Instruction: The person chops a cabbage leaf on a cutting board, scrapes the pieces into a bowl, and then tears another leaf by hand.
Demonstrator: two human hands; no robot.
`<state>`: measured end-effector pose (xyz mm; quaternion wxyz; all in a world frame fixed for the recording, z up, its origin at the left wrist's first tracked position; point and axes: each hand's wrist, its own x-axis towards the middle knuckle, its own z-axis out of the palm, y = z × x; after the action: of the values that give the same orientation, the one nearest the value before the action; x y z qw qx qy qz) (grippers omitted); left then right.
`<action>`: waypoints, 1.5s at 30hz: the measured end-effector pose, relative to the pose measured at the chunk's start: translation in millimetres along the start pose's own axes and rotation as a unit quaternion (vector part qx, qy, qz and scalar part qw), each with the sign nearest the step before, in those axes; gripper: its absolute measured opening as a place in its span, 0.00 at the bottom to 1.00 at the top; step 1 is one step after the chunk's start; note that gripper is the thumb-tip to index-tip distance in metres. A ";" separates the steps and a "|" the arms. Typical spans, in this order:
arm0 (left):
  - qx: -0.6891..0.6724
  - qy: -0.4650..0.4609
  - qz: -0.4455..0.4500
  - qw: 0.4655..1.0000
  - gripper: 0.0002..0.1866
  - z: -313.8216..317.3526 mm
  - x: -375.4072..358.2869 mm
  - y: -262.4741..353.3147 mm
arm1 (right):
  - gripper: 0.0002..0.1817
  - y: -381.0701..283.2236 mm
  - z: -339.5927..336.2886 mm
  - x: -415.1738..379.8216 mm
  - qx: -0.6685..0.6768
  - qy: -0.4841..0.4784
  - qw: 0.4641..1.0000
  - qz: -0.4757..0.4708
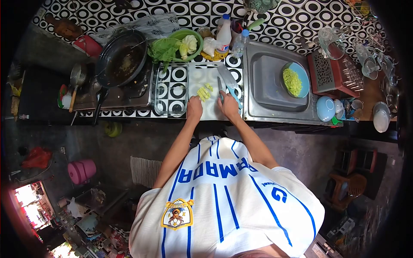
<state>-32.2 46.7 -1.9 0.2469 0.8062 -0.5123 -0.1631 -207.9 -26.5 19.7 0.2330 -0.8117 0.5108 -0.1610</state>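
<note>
On a white cutting board [209,112] lie several pale green vegetable pieces [205,92]. My left hand [194,108] is closed at the board's left edge, with its fingertips by the pieces. Whatever those fingers hold is too small to make out. My right hand [229,105] grips a knife [221,84], its blade pointing away from me over the right part of the board. Just beyond it lies a cleaver [226,76] with a light blue handle, partly hidden by my right hand.
Left of the board are a clear glass dish [157,99] and a stove with a dark frying pan [104,69]. Behind stand a green basin [198,39] of leafy vegetables and a white bottle [224,34]. Right, a blue bowl [304,77] of shredded greens sits in the sink [254,112].
</note>
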 end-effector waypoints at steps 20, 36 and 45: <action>-0.501 -0.162 -0.167 0.834 0.24 -9.4 46.1 -8.8 | 0.12 -26.6 37.8 26.2 0.446 -0.109 0.883 0.095; -0.379 -0.104 -0.035 0.919 0.20 4.6 72.4 -28.9 | 0.09 -8.6 68.2 38.0 0.403 -0.072 0.901 0.144; -0.247 -0.092 0.012 0.965 0.14 8.8 76.5 -28.1 | 0.09 -8.6 78.3 43.8 0.268 -0.045 0.958 0.096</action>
<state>16.5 -14.8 -25.8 0.3922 0.6953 -0.4865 -0.3551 -143.6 -46.2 -40.3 0.4788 -0.6733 0.5135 -0.2318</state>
